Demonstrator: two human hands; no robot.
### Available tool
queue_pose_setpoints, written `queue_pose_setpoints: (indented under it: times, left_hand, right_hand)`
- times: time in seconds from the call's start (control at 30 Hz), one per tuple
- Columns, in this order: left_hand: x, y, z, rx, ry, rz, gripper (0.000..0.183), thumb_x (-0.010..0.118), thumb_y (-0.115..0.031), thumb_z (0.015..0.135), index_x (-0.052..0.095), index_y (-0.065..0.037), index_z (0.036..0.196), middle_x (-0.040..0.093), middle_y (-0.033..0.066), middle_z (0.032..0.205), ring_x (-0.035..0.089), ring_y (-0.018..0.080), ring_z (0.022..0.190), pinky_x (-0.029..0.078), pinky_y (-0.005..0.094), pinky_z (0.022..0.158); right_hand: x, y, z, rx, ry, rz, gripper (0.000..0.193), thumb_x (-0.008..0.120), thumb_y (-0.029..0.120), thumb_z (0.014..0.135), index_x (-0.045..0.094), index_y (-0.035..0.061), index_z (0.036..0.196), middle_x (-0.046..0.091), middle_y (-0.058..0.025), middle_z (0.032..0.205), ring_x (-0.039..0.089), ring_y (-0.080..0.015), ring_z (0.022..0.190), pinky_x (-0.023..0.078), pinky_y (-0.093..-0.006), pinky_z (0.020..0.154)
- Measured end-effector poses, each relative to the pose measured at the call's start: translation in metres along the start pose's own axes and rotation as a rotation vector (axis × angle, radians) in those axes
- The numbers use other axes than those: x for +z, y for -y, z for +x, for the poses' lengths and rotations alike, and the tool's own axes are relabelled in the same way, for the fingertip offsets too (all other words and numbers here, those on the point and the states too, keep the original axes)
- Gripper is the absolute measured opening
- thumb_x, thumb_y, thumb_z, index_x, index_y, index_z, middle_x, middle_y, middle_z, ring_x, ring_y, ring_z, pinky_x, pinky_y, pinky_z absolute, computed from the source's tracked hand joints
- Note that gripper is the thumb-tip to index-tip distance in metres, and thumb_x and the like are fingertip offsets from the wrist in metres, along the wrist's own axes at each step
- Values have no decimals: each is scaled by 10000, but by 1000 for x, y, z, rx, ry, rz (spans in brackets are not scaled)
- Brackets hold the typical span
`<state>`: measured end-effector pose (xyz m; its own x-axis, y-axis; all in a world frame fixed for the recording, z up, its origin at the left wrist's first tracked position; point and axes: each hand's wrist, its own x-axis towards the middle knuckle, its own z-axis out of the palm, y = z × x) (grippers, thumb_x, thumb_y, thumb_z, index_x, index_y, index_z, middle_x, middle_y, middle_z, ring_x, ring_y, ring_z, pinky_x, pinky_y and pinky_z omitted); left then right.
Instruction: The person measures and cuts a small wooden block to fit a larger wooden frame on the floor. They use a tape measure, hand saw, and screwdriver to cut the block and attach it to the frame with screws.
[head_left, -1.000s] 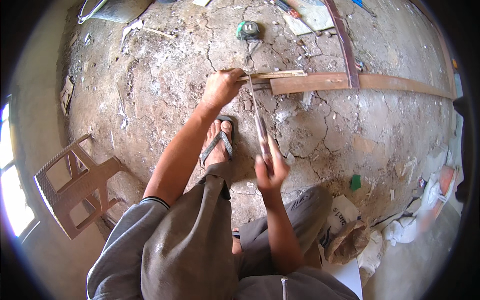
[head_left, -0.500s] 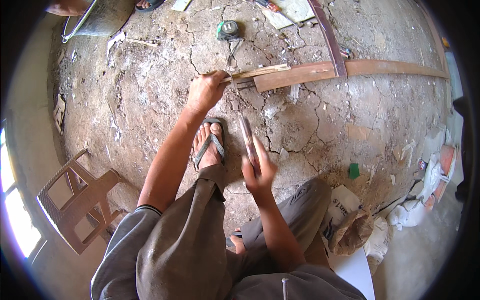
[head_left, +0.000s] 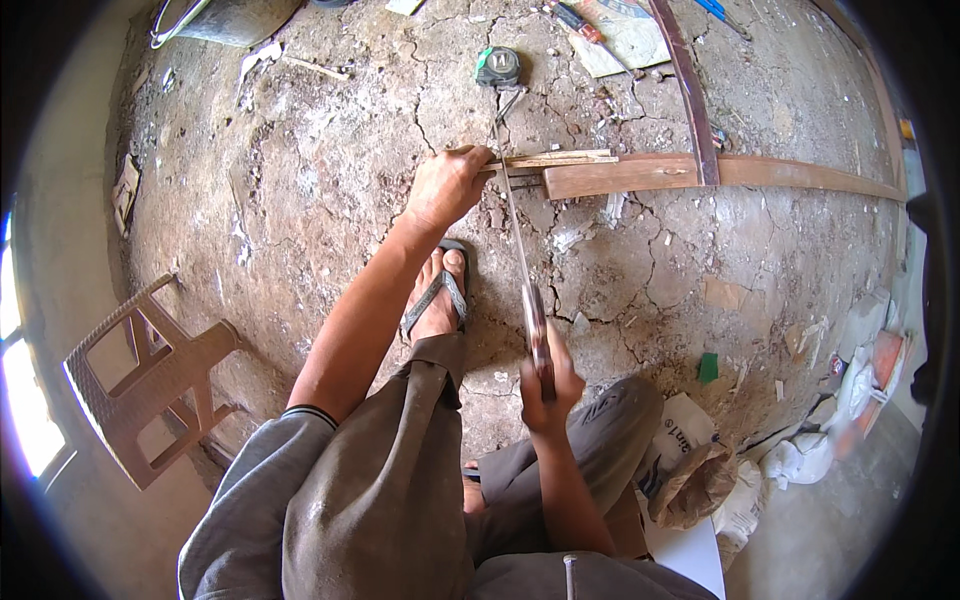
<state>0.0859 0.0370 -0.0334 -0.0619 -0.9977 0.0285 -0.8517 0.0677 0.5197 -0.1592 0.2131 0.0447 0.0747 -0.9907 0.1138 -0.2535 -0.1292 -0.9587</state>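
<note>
My left hand (head_left: 447, 187) is closed on the near end of a thin wood strip (head_left: 570, 158), holding it low over the floor. The strip's far end rests along a wider wooden board (head_left: 625, 177). My right hand (head_left: 550, 390) grips the dark handle of a handsaw (head_left: 519, 240), which appears almost edge-on. Its narrow blade crosses the strip just right of my left fingers. How deep the blade sits in the wood cannot be made out. Beyond the blade's tip lies a green and black tape measure (head_left: 498, 67).
A dark wooden piece (head_left: 685, 85) crosses the board. A screwdriver (head_left: 580, 25) lies at the back near a flat pale sheet (head_left: 625, 45). A bucket (head_left: 225, 20) stands far left, a brown plastic chair (head_left: 150, 380) at left. Paper bags (head_left: 690, 485) sit at right. Cracked earth floor holds scraps.
My right hand has drawn the saw back toward my body, and the blade shows more clearly. My left hand keeps its grip on the strip. The whole view has shifted slightly.
</note>
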Motion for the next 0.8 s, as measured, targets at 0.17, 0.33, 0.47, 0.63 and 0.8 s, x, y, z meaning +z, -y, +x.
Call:
queue_pose_setpoints:
  times: [0.17, 0.33, 0.47, 0.63, 0.8]
  left_hand:
    - [8, -3, -16, -3, -10, 52, 329, 640, -131, 971, 655, -74, 1296, 726, 159, 1249, 724, 358, 1068, 597, 461, 885]
    - [1, -20, -47, -63, -80, 33, 613, 788, -315, 877, 589, -167, 1437, 466, 143, 1580, 427, 370, 1463, 373, 491, 1192]
    - [-2, -23, -27, -40, -245, 182, 370, 698, -114, 874, 605, -52, 1226, 659, 147, 1153, 612, 325, 1196, 455, 447, 1080]
    - [1, -11, 1, -111, 57, 147, 150, 715, -206, 927, 691, -76, 999, 708, 98, 994, 719, 315, 945, 595, 448, 798]
    - [4, -4, 1, -84, 38, 123, 161, 703, -247, 947, 695, -108, 1027, 707, 91, 937, 740, 330, 812, 612, 463, 676]
  right_hand:
    - [14, -40, 7, 168, 89, -19, 514, 650, 57, 933, 556, -87, 1418, 736, -210, 1125, 722, -233, 870, 573, -320, 788]
    - [8, -10, 22, 310, 172, 132, 601, 645, 33, 919, 495, -76, 1491, 692, -106, 985, 626, -128, 803, 536, -281, 756]
    - [4, 2, 37, 361, 188, 102, 585, 672, 35, 961, 486, -63, 1507, 693, -95, 934, 612, -116, 752, 531, -277, 714]
    - [19, -15, 30, 283, 98, 5, 538, 677, 95, 978, 526, -74, 1465, 712, -140, 1004, 582, -125, 726, 506, -302, 651]
    - [13, 0, 4, 106, 22, 8, 564, 657, 216, 982, 543, -100, 1434, 686, -87, 880, 544, -106, 664, 469, -278, 609]
